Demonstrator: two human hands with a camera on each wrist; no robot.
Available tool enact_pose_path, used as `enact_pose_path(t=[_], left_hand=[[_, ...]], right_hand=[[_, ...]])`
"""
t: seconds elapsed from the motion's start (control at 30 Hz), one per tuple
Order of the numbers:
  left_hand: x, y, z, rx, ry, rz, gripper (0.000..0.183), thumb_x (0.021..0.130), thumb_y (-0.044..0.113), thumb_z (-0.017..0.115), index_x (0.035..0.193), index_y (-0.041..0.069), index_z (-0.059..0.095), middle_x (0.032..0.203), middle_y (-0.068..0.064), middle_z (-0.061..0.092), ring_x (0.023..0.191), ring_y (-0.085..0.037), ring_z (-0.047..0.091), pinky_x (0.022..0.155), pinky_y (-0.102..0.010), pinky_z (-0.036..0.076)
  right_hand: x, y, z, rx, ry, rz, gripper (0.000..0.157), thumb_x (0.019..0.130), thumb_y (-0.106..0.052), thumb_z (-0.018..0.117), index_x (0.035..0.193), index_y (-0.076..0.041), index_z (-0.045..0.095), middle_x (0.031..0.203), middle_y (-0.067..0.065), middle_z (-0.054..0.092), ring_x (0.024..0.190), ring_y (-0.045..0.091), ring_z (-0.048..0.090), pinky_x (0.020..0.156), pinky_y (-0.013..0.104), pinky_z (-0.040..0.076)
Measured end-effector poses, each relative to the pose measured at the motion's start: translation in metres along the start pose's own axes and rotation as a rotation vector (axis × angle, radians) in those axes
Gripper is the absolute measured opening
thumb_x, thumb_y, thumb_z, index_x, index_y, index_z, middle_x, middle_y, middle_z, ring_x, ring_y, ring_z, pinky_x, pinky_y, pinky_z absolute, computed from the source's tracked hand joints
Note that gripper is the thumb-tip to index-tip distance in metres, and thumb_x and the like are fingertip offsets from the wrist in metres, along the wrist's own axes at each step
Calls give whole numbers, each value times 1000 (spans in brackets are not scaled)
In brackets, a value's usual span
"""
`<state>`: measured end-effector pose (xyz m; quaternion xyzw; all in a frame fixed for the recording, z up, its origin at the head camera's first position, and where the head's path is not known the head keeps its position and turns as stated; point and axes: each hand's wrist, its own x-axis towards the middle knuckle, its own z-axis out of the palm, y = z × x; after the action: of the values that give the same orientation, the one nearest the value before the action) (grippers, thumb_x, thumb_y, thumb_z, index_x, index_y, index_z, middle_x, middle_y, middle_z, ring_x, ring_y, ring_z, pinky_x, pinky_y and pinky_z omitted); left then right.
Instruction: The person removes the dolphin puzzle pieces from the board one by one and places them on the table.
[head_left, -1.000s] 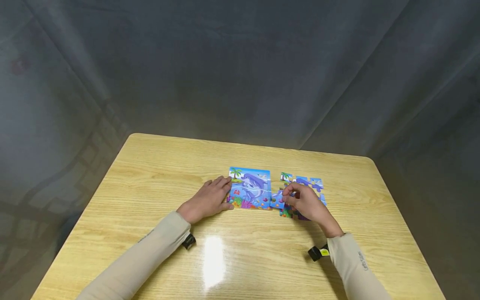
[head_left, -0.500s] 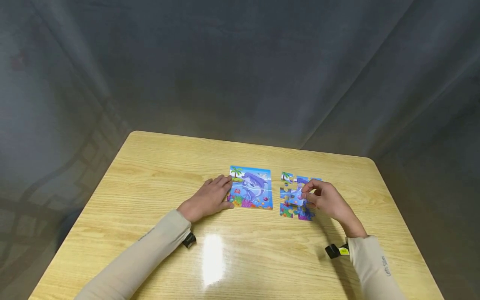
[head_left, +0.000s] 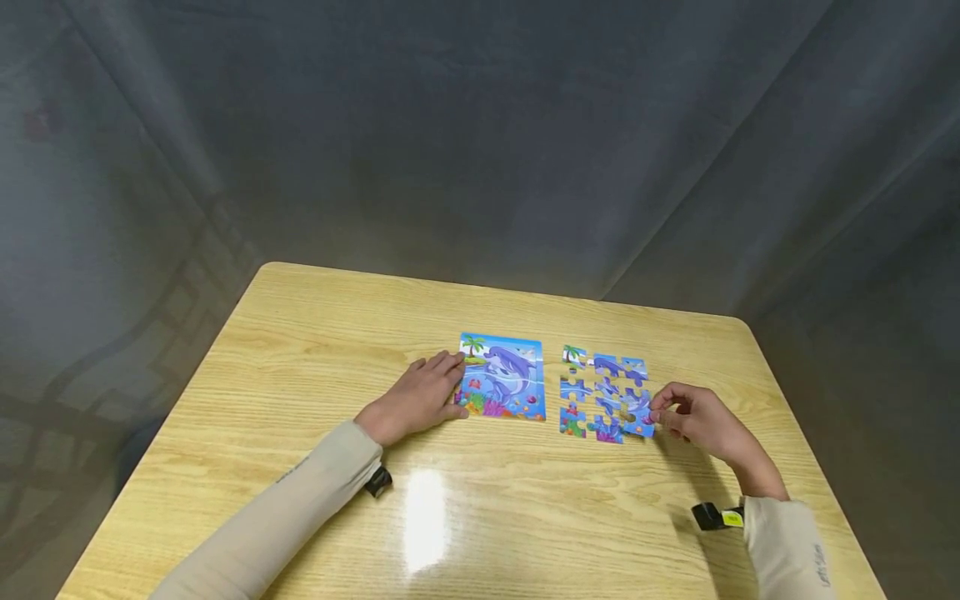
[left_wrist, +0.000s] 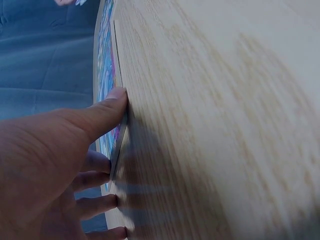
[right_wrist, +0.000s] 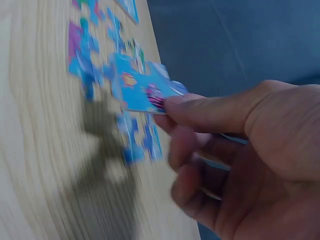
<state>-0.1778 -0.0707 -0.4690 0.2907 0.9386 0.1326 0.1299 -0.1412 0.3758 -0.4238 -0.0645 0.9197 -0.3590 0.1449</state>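
My left hand [head_left: 417, 398] lies along the left side of a square puzzle board [head_left: 502, 379] that carries a dolphin picture. In the left wrist view its thumb [left_wrist: 107, 110] presses on the board's edge, the fingers stretched past the corner. Between the thumb and index finger of my right hand [head_left: 701, 419] is pinched a blue jigsaw piece [right_wrist: 142, 90] with an orange starfish and a purple shell. That piece is held over the lower right of a group of loose jigsaw pieces [head_left: 609, 387], above the wood in the right wrist view.
The loose pieces lie in spaced rows to the right of the board, with gaps between them. Everything sits on a light wooden table [head_left: 337, 333] with rounded far corners. A dark grey curtain [head_left: 480, 167] hangs behind it.
My right hand has carried the pinched piece rightward from the board's lower right corner, across the loose pieces, to their right side. The left hand has stayed at the board.
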Motion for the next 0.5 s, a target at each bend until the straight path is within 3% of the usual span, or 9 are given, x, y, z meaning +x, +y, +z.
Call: enact_pose_path(t=[0.27, 0.5], left_hand=[[1, 0, 1, -2, 1, -4, 82, 105, 51, 64, 165, 2, 36, 177, -13, 29, 165, -40, 26, 131, -63, 31], [2, -1, 2, 3, -1, -10, 84, 104, 52, 64, 166, 3, 35, 177, -13, 28, 165, -39, 25, 131, -62, 30]], right_hand=[[-9, 22, -2, 26, -32, 29, 7, 103, 0, 66, 107, 5, 67, 91, 13, 68, 60, 16, 53, 53, 29, 47], [-6, 29, 8, -65, 65, 24, 5, 100, 1, 69, 105, 3, 69, 90, 11, 68, 60, 10, 49, 53, 24, 46]])
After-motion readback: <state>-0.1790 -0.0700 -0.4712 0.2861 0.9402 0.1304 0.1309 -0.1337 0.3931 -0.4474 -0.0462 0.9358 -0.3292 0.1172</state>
